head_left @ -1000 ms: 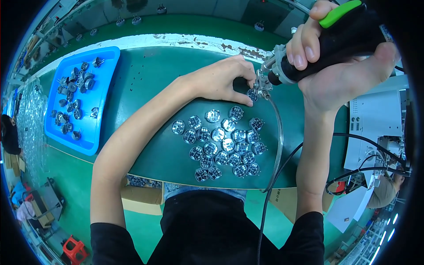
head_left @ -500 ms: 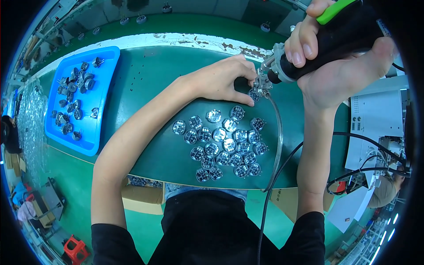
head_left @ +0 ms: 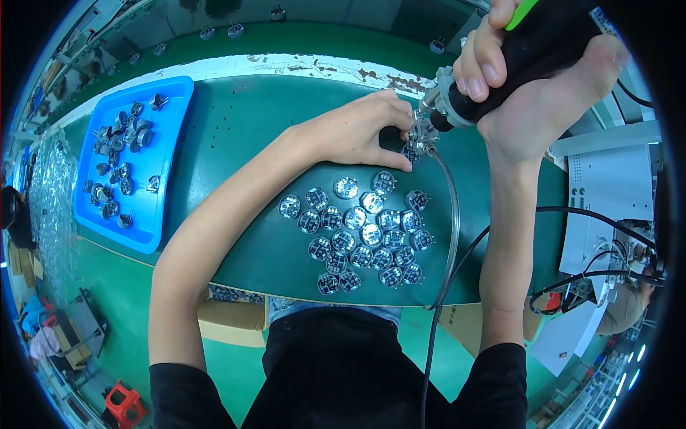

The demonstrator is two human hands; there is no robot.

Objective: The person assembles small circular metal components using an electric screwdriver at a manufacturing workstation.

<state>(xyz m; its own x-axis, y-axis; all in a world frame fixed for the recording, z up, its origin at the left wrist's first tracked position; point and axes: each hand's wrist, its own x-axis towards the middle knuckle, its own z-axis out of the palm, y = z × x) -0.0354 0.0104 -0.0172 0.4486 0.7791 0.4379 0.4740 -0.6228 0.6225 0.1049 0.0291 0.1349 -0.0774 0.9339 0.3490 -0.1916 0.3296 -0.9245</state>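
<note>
My right hand (head_left: 525, 118) is wrapped around a black electric screwdriver (head_left: 547, 46) with a green lever. It is held tilted, its metal head (head_left: 424, 134) pointing down at the far middle of the green mat. Under that head, a small round component (head_left: 410, 153) with a circuit face is pinched between the thumb and fingers of my left hand (head_left: 357, 132). The head covers most of this part, so the tip's contact is hidden. Several similar round components (head_left: 371, 234) lie loosely grouped, faces up, nearer to me.
A blue tray (head_left: 168, 161) with several grey round parts stands at the left. From the screwdriver head a clear hose (head_left: 455, 207) curves down the mat. Black cables (head_left: 600, 219) run right toward a white machine (head_left: 607, 186). A white ledge (head_left: 286, 66) borders the far side.
My right hand and the screwdriver have shifted slightly left, and the clear hose has moved a little. My left hand stays in place on the component.
</note>
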